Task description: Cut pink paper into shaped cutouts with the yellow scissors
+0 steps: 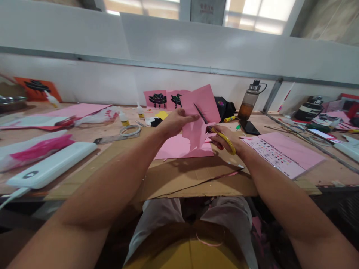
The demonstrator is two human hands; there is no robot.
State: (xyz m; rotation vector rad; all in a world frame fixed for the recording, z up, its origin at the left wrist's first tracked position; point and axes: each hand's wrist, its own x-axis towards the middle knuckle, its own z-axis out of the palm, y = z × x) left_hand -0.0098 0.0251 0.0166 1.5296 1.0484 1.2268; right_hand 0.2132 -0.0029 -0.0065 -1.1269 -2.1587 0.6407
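My left hand (179, 121) pinches a sheet of pink paper (206, 101) along its left side, holding it up above the bench. In my right hand (226, 139) is a pair of scissors (231, 145) with yellow handles. One dark blade lies across the face of the raised paper, and the lower part of the sheet has a ragged cut edge with narrow strips near the right fingers. Beneath both hands, another pink sheet (168, 150) rests on brown cardboard (179, 179).
A white lamp-like bar (56, 164) and tape roll (130, 130) lie to the left, beside small glue bottles (123, 118). Two cards with black cut-outs (157, 100) lean on the wall. A drink bottle (249, 101), phone (249, 127) and printed sheet (275, 153) are to the right.
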